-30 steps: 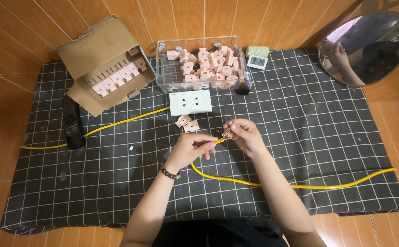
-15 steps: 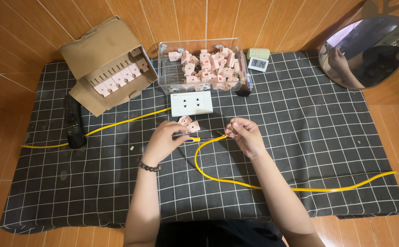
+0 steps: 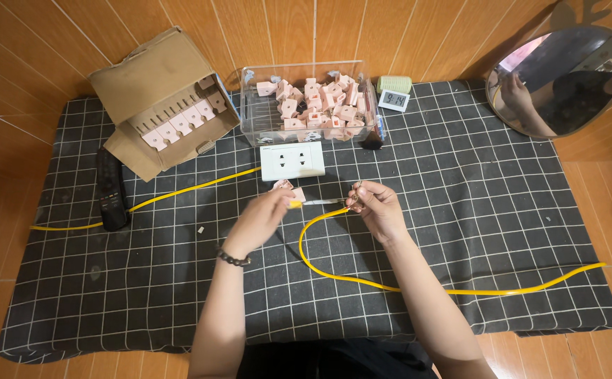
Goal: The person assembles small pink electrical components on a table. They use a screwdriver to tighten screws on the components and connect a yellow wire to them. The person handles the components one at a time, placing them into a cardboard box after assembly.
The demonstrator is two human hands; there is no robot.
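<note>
We hold a small screwdriver in our left hand, its tip at the yellow wire end pinched in our right hand (fastening step, we judge); next needs steady alignment.

A mat covers the middle of the frame. At its upper left an open cardboard box lies, with a remote just below it. A clear bin of small parts sits at upper centre, a wall socket plate right below it, a small clock to its right. A round mirror stands at upper right. A cable runs across the mat from left edge to right edge, looping at centre between the left hand and right hand.
</note>
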